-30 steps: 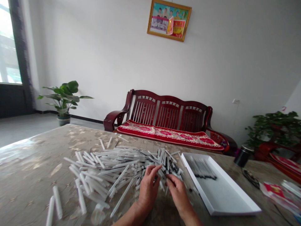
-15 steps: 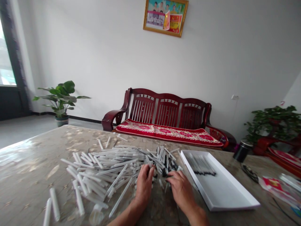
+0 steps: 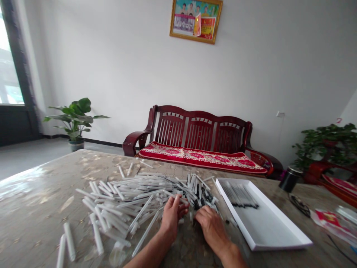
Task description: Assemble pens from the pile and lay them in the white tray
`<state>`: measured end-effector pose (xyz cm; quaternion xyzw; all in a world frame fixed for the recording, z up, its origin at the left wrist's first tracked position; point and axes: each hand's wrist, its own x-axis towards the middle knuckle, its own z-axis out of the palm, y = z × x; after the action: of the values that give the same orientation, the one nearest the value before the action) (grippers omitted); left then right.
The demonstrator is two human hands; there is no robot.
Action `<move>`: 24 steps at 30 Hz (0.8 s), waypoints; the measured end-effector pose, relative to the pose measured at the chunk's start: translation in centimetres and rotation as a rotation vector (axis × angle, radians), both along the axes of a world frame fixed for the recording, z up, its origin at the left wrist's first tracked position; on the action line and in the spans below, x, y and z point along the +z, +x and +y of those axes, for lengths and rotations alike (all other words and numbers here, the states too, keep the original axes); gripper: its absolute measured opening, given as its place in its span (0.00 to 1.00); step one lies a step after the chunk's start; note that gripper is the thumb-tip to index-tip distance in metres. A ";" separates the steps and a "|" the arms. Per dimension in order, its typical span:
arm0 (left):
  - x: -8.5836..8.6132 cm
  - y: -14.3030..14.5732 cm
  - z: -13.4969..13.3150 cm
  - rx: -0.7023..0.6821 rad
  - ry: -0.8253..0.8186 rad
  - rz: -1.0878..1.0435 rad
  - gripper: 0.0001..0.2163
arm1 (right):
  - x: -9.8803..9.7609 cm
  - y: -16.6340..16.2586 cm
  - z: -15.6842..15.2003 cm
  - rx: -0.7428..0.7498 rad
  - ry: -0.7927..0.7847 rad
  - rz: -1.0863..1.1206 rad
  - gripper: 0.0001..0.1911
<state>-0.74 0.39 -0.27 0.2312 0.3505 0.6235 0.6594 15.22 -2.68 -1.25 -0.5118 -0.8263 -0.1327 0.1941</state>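
A large heap of whitish, translucent pen-like tubes (image 3: 119, 203) lies on the patterned table. My left hand (image 3: 170, 216) is at the near right side of the heap, thumb and fingers closed on a pale tube (image 3: 169, 193). My right hand (image 3: 211, 224) is beside it, palm down, with its fingers curled near the dark-ended pieces (image 3: 197, 204). Whatever its fingertips hold is hidden. Right of that hand stands a shallow white box (image 3: 275, 223). Slim clear rods with black ends (image 3: 241, 195) lie side by side in its far part.
A dark cylindrical canister (image 3: 290, 179), a black cable (image 3: 299, 205) and a red-and-clear plastic packet (image 3: 327, 221) are right of the box. Loose tubes (image 3: 69, 242) lie at the near left. Behind the table stands a red wooden bench (image 3: 199, 130).
The tube at my left hand has tipped from nearly upright to slanting sideways, and the hand has turned. My right hand has drawn slightly nearer to me, its fingers curling in more.
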 end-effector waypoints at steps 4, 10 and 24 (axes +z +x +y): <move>0.1 -0.1 0.0 -0.011 -0.019 -0.047 0.16 | 0.0 -0.1 0.2 0.020 0.046 -0.039 0.11; -0.2 0.0 0.4 -0.012 -0.024 -0.081 0.10 | -0.2 -0.3 0.4 0.025 0.120 -0.058 0.12; 0.4 0.1 0.1 -0.019 -0.077 -0.134 0.04 | 0.6 0.5 0.0 -0.032 0.195 1.443 0.15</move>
<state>-0.61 0.53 0.17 0.1668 0.3270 0.6173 0.6958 15.74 -2.68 -0.62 -0.4644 -0.4692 0.1619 0.7335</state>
